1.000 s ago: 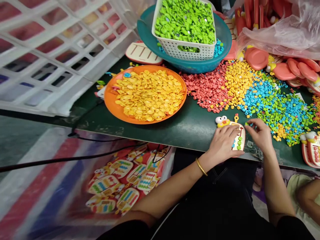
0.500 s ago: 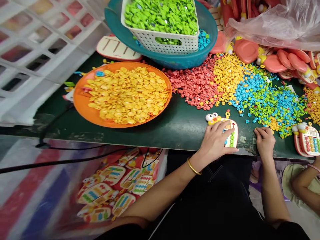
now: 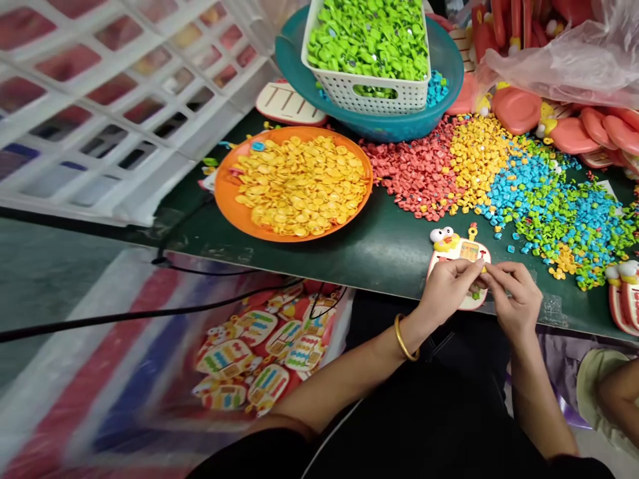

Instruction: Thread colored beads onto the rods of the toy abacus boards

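Observation:
A small toy calculator [image 3: 462, 251] with a yellow duck head lies at the near edge of the dark green table [image 3: 379, 249]. My left hand [image 3: 446, 289], a gold bangle on its wrist, rests on the toy with its fingers curled over the lower part. My right hand [image 3: 514, 296] meets it from the right, fingers pinched together at the toy's edge; what they pinch is too small to name. Just beyond the toy spread piles of small red [image 3: 417, 176], yellow [image 3: 476, 156], blue and green buttons [image 3: 559, 206].
An orange plate of yellow pieces [image 3: 297, 186] sits left of the piles. A white basket of green pieces [image 3: 369, 43] stands in a teal bowl behind. Red toy shells [image 3: 574, 130] lie far right under a plastic bag. Finished toys fill a bag [image 3: 254, 356] below the table. Another person's arm [image 3: 612, 392] shows at the right.
My right hand left the button pile at the right and came back to the toy, now pinching at its edge beside my left hand. The view swung left, then back.

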`<state>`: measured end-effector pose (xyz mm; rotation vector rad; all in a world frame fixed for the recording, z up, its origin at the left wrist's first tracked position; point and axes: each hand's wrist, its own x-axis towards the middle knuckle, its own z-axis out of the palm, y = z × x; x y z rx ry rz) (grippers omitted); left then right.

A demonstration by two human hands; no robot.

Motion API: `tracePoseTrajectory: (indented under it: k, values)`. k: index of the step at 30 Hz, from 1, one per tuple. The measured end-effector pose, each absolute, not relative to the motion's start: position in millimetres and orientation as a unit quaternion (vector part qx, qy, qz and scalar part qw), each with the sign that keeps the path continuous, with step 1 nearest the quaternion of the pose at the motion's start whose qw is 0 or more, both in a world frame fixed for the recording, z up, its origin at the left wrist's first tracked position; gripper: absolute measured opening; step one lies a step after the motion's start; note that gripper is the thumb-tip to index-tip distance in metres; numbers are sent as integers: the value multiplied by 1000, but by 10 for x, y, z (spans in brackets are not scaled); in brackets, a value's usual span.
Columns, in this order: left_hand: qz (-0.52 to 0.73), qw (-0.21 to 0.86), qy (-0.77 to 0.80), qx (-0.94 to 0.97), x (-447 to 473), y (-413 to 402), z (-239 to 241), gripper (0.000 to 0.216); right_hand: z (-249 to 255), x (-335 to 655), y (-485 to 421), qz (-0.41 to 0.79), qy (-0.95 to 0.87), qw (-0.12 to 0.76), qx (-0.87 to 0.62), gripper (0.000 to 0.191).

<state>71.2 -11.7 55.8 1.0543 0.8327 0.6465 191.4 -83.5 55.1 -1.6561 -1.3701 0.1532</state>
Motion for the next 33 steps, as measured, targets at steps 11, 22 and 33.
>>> tracePoseTrajectory:
  k: [11, 22, 33]
  values:
    - [343, 266, 491, 755, 494, 243, 246, 43, 291, 2339, -522, 181, -564, 385, -708, 21]
    - [445, 372, 382, 720, 480, 287, -3, 40, 289, 2405, -432, 250, -536, 440, -675, 13]
    - [408, 358, 402, 737, 456, 188, 307, 26, 363, 2202, -683, 89, -494, 524, -688, 7]
